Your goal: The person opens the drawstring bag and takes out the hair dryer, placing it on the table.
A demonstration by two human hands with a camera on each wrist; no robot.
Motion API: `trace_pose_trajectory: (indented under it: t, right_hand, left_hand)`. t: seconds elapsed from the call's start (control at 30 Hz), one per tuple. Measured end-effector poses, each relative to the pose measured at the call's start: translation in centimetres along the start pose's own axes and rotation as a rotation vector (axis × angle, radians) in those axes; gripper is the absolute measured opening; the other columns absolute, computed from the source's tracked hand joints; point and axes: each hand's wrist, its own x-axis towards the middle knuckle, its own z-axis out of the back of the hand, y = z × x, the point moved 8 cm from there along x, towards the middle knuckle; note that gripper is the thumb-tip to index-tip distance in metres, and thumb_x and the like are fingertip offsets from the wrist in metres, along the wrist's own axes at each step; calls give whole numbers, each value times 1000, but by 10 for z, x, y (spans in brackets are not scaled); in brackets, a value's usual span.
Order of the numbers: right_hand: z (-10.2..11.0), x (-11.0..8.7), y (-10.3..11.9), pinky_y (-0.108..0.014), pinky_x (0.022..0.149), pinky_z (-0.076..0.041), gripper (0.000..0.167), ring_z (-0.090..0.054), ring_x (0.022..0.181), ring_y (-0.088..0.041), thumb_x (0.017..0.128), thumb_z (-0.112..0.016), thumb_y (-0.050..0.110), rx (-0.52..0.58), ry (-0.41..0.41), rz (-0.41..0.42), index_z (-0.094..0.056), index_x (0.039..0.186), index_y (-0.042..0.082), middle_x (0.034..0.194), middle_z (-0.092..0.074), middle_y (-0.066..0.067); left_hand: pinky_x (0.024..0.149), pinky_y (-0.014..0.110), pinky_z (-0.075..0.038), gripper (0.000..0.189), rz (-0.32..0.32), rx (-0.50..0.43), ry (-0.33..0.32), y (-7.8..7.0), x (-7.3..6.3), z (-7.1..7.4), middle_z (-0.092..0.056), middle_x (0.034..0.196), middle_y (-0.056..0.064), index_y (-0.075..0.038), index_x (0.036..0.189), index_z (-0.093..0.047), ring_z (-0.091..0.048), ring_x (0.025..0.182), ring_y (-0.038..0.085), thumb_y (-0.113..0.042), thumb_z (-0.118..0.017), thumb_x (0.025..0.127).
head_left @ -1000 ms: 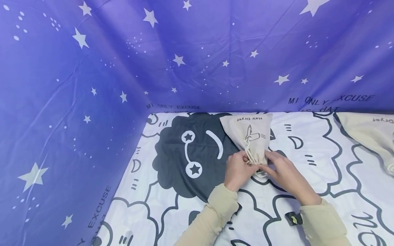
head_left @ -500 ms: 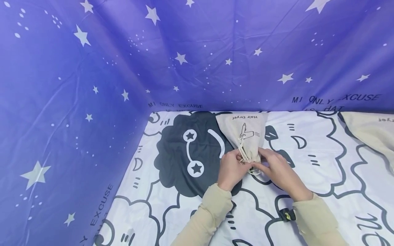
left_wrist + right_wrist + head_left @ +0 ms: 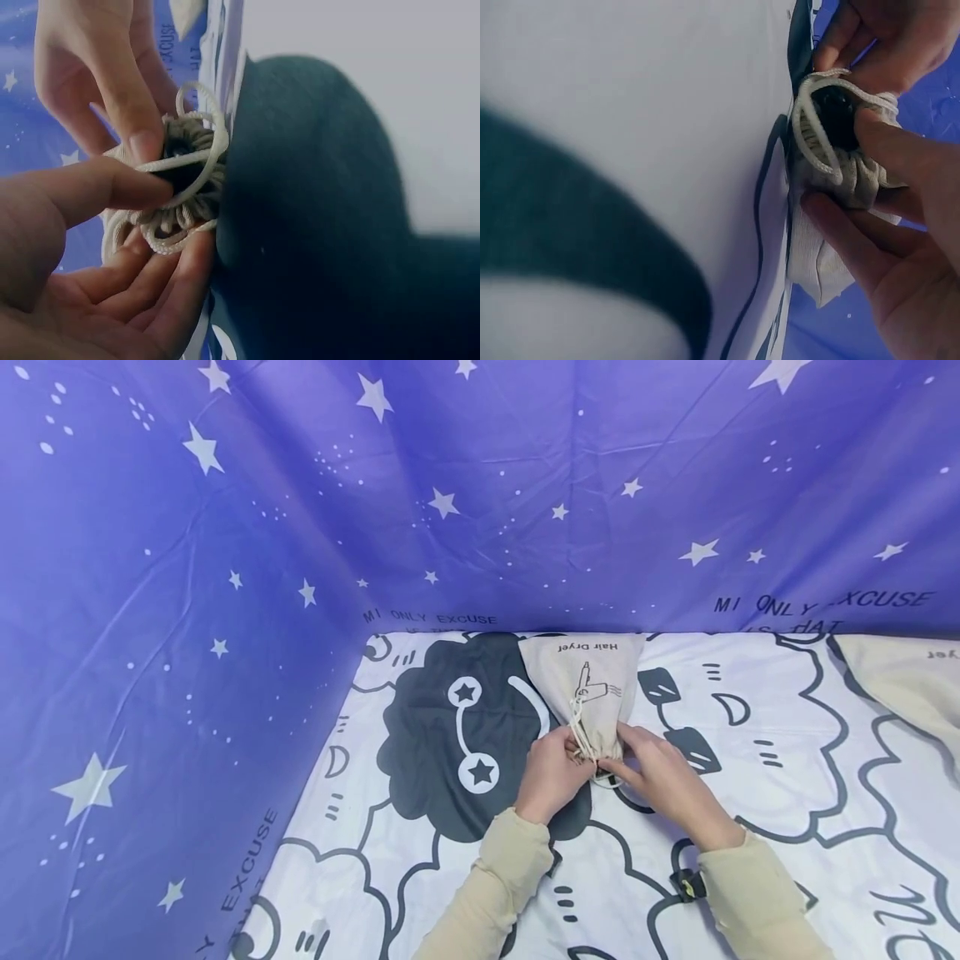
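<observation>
A cream cloth drawstring bag (image 3: 596, 662), printed with "Hair Dryer" and a line drawing of one, lies on the patterned cloth with its gathered neck toward me. My left hand (image 3: 553, 772) grips the neck from the left, and my right hand (image 3: 663, 777) holds it from the right. Both thumbs reach the puckered mouth, which is drawn to a small hole. Through it shows something dark (image 3: 835, 116), its kind hidden by the bag. The white cord (image 3: 223, 142) loops across the mouth, while other strands hang over the bag's printed face.
A second cream bag (image 3: 903, 677) with similar lettering lies at the far right. Black-and-white cartoon cloth (image 3: 750, 797) covers the surface. Purple star-printed curtains (image 3: 480, 468) rise behind and at the left. A small black item (image 3: 686, 885) sits by the right sleeve.
Both hands and the bag have shifted left across the cloth, uncovering more of the printed sunglasses. The grip on the neck stays much the same.
</observation>
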Motion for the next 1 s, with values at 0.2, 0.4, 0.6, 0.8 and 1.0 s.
trace_pose_trajectory:
  t: [0.2,0.4,0.6,0.8,1.0]
  right_hand:
    - [1,-1,5,-53,89,-51,41,-66,102,-38,88,-74,11,-9,22,53,-59,123,-4,111,-69,-21]
    - [4,0,4,-51,80,-53,29,-68,92,-32,86,-76,11,-43,20,67,-62,110,2,98,-70,-13]
    - [3,1,3,-49,76,-53,25,-68,86,-29,85,-76,11,-59,13,68,-62,105,3,91,-70,-10]
    - [1,2,3,-43,70,-54,17,-69,77,-22,83,-73,7,-59,11,63,-61,95,8,83,-69,-6]
    - [4,5,5,-35,60,-50,14,-58,65,-12,81,-69,5,-67,3,56,-58,88,9,73,-62,0]
  left_hand:
    - [62,16,-44,20,-8,-14,78,5,-1,-2,-64,79,-2,-9,95,-65,-53,66,0,-10,-78,80]
    - [65,15,-47,20,7,-74,112,10,0,-4,-67,84,1,-7,95,-64,-58,69,-2,-13,-78,82]
    - [67,14,-49,17,-16,-99,100,11,1,-2,-68,85,3,-7,96,-67,-61,71,-2,-12,-77,84]
    - [64,12,-47,11,-54,-74,64,7,2,0,-68,78,-1,-9,92,-71,-60,67,-4,-8,-75,83]
    - [59,11,-41,7,-104,30,-3,-2,3,4,-66,70,-4,-12,83,-70,-50,60,-5,-11,-76,78]
